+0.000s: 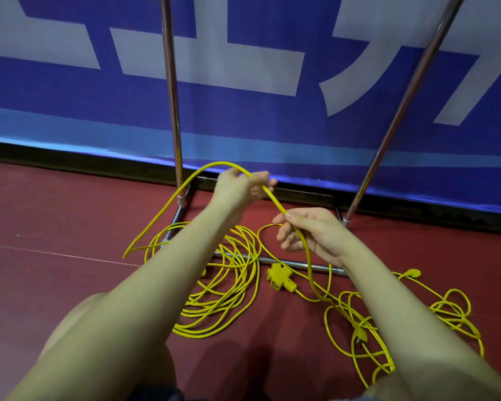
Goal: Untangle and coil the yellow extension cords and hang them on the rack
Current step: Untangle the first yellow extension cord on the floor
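Yellow extension cords lie on the red floor: one loose pile (pixel 223 290) under my left forearm, a tangled heap (pixel 359 322) at the right with a plug in it. A three-way yellow socket block (pixel 281 277) lies between them. My left hand (pixel 243 188) holds a raised strand of cord (pixel 274 199) that arcs left and down to the floor. My right hand (pixel 310 231) pinches the same strand lower, between thumb and fingers. The chrome rack (pixel 172 111) stands just behind, its base bars on the floor around the piles.
A blue banner with white lettering (pixel 243 68) forms the wall behind the rack. The rack's second upright (pixel 402 111) slants at the right. A yellow plug end (pixel 411 274) lies far right. My knees show at the bottom edge.
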`<state>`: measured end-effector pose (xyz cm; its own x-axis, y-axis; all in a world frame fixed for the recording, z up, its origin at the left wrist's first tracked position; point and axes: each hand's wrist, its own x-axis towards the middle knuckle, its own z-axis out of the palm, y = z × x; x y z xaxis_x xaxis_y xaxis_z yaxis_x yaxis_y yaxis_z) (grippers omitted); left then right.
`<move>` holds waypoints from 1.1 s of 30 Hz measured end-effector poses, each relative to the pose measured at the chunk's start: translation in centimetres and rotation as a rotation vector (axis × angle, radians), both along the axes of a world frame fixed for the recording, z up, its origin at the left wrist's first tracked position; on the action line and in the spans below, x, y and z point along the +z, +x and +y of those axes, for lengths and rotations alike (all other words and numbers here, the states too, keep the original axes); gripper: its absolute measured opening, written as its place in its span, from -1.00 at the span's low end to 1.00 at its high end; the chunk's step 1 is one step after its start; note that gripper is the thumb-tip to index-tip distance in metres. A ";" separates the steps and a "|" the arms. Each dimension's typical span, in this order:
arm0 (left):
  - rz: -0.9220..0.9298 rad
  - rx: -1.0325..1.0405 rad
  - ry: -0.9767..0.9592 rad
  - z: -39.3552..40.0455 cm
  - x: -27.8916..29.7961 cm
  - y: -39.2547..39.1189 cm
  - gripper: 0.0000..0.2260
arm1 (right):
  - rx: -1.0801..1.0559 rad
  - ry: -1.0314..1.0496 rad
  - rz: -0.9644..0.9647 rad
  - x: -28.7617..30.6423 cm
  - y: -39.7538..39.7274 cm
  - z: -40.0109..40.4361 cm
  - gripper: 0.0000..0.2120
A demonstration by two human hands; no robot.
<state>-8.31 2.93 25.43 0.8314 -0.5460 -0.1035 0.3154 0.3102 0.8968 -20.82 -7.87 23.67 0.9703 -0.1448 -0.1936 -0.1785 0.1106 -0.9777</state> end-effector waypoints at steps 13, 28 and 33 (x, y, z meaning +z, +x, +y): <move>0.067 0.171 -0.216 0.5 1.3 1.1 -0.78 | 0.040 -0.026 0.037 0.1 0.1 -0.3 -0.77; -0.088 0.013 -0.058 0.1 0.7 -0.4 -0.69 | -0.020 0.041 -0.016 0.5 0.9 0.5 -0.77; -0.045 0.136 -0.137 1.1 1.2 2.3 -0.90 | 0.074 -0.022 0.041 0.2 0.3 0.2 -0.81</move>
